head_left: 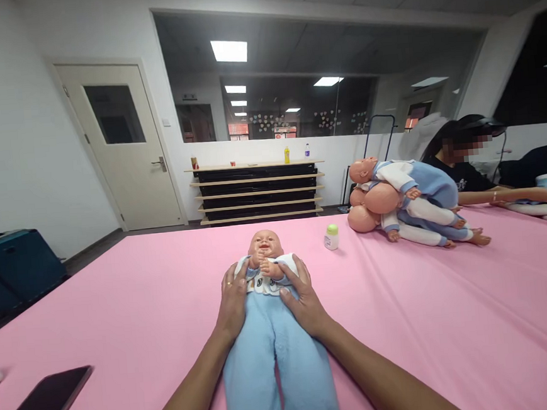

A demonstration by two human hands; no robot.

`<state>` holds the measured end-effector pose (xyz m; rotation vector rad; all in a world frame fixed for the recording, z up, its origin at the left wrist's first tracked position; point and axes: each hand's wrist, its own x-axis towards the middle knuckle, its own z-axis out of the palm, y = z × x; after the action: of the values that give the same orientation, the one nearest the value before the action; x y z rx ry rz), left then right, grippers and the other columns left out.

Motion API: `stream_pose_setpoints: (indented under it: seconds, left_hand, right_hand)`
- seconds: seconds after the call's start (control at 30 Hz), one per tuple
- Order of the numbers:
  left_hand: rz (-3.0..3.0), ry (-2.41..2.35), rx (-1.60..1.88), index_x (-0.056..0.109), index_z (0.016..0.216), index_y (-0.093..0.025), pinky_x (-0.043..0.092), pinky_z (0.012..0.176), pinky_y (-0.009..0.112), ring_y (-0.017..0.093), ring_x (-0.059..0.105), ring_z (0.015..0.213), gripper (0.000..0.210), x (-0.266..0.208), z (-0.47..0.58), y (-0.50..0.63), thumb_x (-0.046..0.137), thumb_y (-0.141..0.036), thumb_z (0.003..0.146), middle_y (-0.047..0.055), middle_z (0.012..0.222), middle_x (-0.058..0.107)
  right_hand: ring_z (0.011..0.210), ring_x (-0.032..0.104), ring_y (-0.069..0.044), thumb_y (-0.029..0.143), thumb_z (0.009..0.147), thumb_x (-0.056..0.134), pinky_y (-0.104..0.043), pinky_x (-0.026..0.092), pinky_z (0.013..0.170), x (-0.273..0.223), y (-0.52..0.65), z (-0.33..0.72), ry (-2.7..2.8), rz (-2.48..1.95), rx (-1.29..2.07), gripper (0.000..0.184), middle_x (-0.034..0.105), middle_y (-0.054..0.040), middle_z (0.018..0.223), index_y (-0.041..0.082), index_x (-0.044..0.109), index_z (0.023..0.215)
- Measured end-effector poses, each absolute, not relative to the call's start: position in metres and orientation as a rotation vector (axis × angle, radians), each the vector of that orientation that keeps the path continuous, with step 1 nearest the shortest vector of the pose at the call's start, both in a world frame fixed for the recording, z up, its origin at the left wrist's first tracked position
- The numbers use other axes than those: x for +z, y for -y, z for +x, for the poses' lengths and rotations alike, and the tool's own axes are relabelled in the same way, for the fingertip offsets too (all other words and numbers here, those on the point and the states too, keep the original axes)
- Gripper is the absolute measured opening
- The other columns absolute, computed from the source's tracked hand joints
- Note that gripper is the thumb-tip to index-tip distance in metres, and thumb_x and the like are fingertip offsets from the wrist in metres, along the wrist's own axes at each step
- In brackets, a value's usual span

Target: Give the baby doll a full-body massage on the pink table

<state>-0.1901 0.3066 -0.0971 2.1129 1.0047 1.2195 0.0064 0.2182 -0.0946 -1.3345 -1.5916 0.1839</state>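
left hand point(233, 300) and right hand point(305, 300) hold the doll point(267, 332), lower centre. uneven pushing could roll it sideways imo.

A doll point(265, 307) lies on the table point(143, 303); a phone point(41, 409) sits left; a bottle point(332, 238) right, beside stacked dolls point(430, 183).

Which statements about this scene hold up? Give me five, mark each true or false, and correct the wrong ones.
1. The left hand and right hand both touch the doll in front. True.
2. That doll lies face down. False: it lies face up.
3. The green-capped bottle lies on its side. False: the bottle stands upright.
4. A dark phone lies at the lower left, on the pink cover. True.
5. The pile of dolls is left of the bottle. False: the pile is to its right.
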Motion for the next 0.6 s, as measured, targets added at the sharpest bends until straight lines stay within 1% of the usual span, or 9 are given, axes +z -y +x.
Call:
stream_pose_setpoints:
  seconds: [0.07,0.13,0.23,0.33,0.4,0.47,0.53,0.6]
  left_hand:
    - [2.18,-1.024,1.145,0.037,0.145,-0.033,0.01,0.12,0.05,0.021,0.011,0.146,0.052,-0.096,-0.188,-0.307,0.017,-0.045,0.099,0.0,0.158,0.023]
    - [2.232,-1.015,1.099,0.038,0.145,-0.034,0.008,0.12,0.052,0.021,0.01,0.146,0.052,-0.095,-0.186,-0.308,0.015,-0.044,0.099,0.001,0.157,0.024]
    - [2.241,-1.015,1.052,0.041,0.143,-0.035,0.009,0.119,0.053,0.022,0.012,0.146,0.053,-0.097,-0.183,-0.311,0.013,-0.044,0.099,0.002,0.154,0.029]
    - [2.202,-1.05,1.055,0.044,0.141,-0.033,0.01,0.12,0.051,0.022,0.015,0.145,0.054,-0.103,-0.182,-0.314,0.013,-0.045,0.099,0.003,0.153,0.03]
    - [2.202,-1.049,1.085,0.043,0.143,-0.031,0.01,0.12,0.049,0.021,0.016,0.145,0.054,-0.106,-0.183,-0.315,0.013,-0.044,0.099,0.003,0.153,0.031]
    - [2.172,-1.058,1.158,0.036,0.147,-0.028,0.01,0.12,0.048,0.021,0.016,0.146,0.054,-0.107,-0.185,-0.315,0.015,-0.043,0.099,0.004,0.155,0.031]
    - [2.066,-1.096,1.303,0.026,0.151,-0.026,0.013,0.12,0.047,0.022,0.016,0.146,0.055,-0.106,-0.189,-0.313,0.02,-0.044,0.099,0.006,0.157,0.027]
    - [1.926,-1.123,1.481,0.014,0.153,-0.026,0.017,0.12,0.045,0.023,0.018,0.146,0.06,-0.104,-0.193,-0.311,0.028,-0.045,0.098,0.006,0.159,0.022]
  right_hand:
    - [0.148,-0.004,-0.028,0.043,0.094,0.049,-0.058,0.013,0.118,-0.095,-0.217,0.005,1.69,-1.36,0.131,0.048,0.0,0.0044,0.161,0.038,0.043,0.141]
    - [0.148,-0.009,-0.03,0.044,0.093,0.05,-0.06,0.014,0.117,-0.094,-0.217,0.004,1.755,-1.386,0.1,0.046,-0.004,0.0068,0.161,0.04,0.045,0.139]
    - [0.147,-0.013,-0.032,0.045,0.092,0.052,-0.062,0.014,0.116,-0.092,-0.218,0.003,1.812,-1.429,0.079,0.045,-0.002,0.0083,0.161,0.041,0.047,0.137]
    - [0.146,-0.013,-0.033,0.045,0.092,0.053,-0.064,0.015,0.115,-0.095,-0.221,0.002,1.84,-1.437,0.046,0.045,0.002,0.0076,0.161,0.041,0.049,0.136]
    - [0.147,-0.009,-0.032,0.044,0.091,0.054,-0.063,0.016,0.115,-0.099,-0.222,0.001,1.8,-1.418,0.006,0.045,0.004,0.0057,0.161,0.039,0.05,0.135]
    - [0.148,0.0,-0.03,0.041,0.091,0.053,-0.059,0.018,0.116,-0.102,-0.223,0.0,1.684,-1.399,-0.026,0.047,0.009,0.0018,0.161,0.035,0.047,0.138]
    - [0.148,0.011,-0.027,0.039,0.092,0.05,-0.054,0.023,0.117,-0.103,-0.222,0.002,1.525,-1.381,-0.032,0.054,0.015,-0.0035,0.159,0.031,0.037,0.144]
    - [0.146,0.02,-0.023,0.039,0.095,0.044,-0.049,0.026,0.117,-0.101,-0.221,0.008,1.359,-1.353,-0.037,0.062,0.021,-0.0077,0.158,0.026,0.021,0.151]
